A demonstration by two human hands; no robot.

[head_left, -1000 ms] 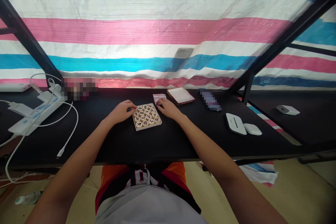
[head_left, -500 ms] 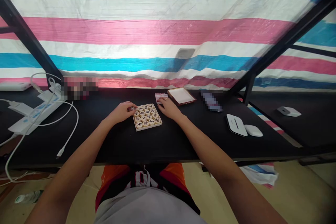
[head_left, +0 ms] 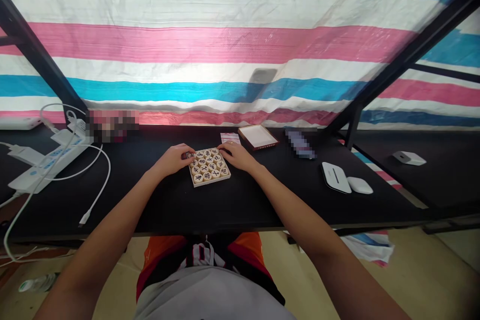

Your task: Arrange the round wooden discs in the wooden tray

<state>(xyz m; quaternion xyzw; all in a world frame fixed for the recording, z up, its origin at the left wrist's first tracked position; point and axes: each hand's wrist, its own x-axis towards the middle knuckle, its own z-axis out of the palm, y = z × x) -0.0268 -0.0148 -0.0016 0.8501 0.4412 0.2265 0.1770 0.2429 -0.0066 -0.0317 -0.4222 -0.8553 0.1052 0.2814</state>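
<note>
A shallow pale box (head_left: 210,181) holds rows of round Chinese chess pieces (head_left: 203,161) with dark characters, packed flat. At its far left corner is my left hand (head_left: 176,158), fingers curled over the edge and pressed to the corner piece, which they partly cover. My right hand (head_left: 236,154) lies by the far right corner, fingers stretched forward and fingertips at the rim. Just behind the right hand is a red and white card (head_left: 230,137). A brown-edged box lid (head_left: 258,137) with a white inside lies beyond it, inner side up.
On the black table (head_left: 168,210), a white power strip (head_left: 52,160) and loose cables (head_left: 107,175) lie at left. A blurred phone-like object (head_left: 300,144), a white flat device (head_left: 336,177) and a white rounded case (head_left: 360,185) are at right. A striped sheet (head_left: 210,45) hangs behind.
My right hand has moved left from beside the card to the box's far right corner. My left hand and the box have stayed in place; the view has shifted slightly.
</note>
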